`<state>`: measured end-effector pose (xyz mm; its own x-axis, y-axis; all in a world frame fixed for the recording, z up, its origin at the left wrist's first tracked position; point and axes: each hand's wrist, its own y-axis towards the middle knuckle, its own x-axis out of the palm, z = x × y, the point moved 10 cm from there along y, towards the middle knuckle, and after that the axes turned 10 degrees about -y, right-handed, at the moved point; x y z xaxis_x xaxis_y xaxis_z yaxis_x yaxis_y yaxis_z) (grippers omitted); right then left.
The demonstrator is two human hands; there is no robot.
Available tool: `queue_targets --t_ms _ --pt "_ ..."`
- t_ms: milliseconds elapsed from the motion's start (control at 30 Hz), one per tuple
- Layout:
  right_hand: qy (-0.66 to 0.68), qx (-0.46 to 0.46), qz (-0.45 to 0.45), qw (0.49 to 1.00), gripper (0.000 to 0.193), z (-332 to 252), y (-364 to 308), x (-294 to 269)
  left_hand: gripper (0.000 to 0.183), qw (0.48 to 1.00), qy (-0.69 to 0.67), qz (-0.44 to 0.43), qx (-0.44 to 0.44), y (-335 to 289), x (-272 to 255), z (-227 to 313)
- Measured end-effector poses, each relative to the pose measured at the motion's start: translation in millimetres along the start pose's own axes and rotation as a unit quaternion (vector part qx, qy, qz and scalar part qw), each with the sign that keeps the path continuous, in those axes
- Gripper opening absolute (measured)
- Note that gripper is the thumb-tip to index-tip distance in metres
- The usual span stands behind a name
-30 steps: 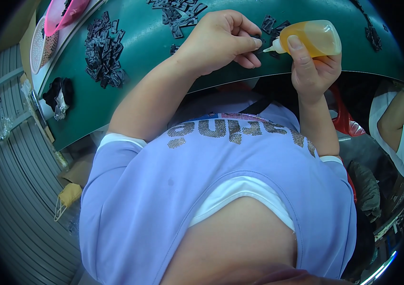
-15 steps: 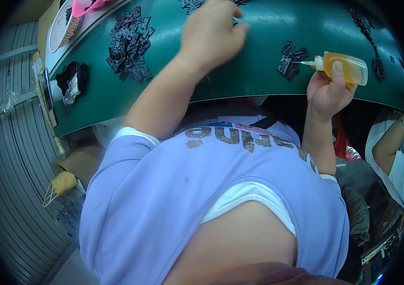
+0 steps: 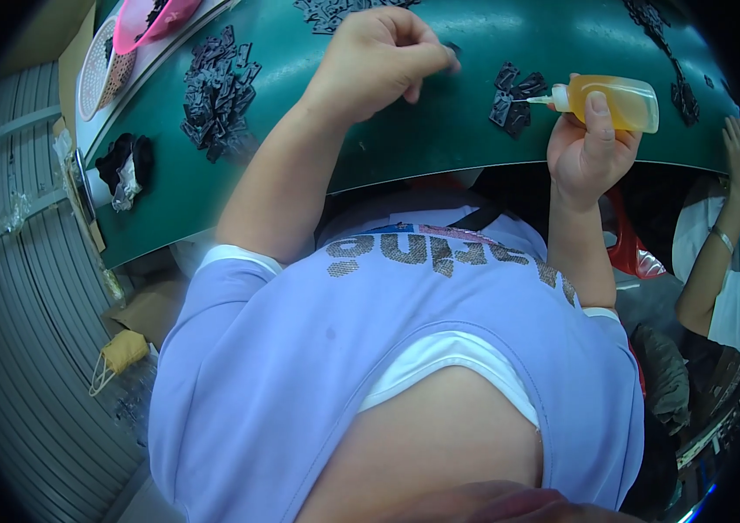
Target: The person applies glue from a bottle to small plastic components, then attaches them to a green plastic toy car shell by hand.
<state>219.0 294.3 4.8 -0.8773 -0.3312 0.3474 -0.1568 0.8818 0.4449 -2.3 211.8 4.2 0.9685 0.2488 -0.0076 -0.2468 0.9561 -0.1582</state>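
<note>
My right hand is wrapped round a clear squeeze bottle of amber liquid, held on its side. The bottle's thin needle tip points left, over or against a small cluster of black plastic parts on the green tabletop. Farther left, my left hand is closed, with thumb and finger pinched together. A small dark part shows at those fingertips, mostly hidden by them. Just beyond this hand lies a heap of black parts, cut off by the view's upper edge.
Another heap of black parts lies on the left of the green table. A strip of dark parts runs along the far right. Pink and white baskets stand at the upper left. A co-worker's arm reaches the table's right edge.
My left hand has drawn back from the far heap, and a small dark part now shows at its fingertips. The bottle stays in my right hand near the cluster. The whole view has shifted slightly.
</note>
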Motion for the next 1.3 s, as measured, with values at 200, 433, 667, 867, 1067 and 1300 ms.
queue_targets --t_ms 200,433,667,867,1067,1300 --pt "-0.01 -0.002 -0.002 1.0 0.02 1.5 -0.5 -1.6 0.014 0.997 0.073 0.031 -0.012 -0.7 11.7 -18.8" --pt "-0.01 -0.011 -0.004 1.0 0.023 5.6 -0.3 -7.6 0.019 0.951 0.241 -0.044 0.19 -13.1 40.1 21.3" --pt "0.012 0.004 0.003 1.0 0.017 2.7 0.1 -2.6 0.017 0.899 0.371 -0.119 0.202 -26.4 75.9 13.6" --pt "-0.012 -0.023 -0.01 1.0 0.02 1.9 -0.7 -5.8 0.02 0.993 -0.016 -0.104 -0.051 -12.2 46.6 -20.7" --pt "-0.016 -0.023 -0.016 0.999 0.021 1.0 -1.0 -4.7 0.026 0.979 -0.108 -0.149 -0.084 -12.4 53.3 -23.7" --pt "0.011 -0.003 0.004 1.0 0.017 5.8 -0.5 -6.5 0.034 0.951 -0.189 -0.182 -0.162 -18.6 61.7 -30.8"
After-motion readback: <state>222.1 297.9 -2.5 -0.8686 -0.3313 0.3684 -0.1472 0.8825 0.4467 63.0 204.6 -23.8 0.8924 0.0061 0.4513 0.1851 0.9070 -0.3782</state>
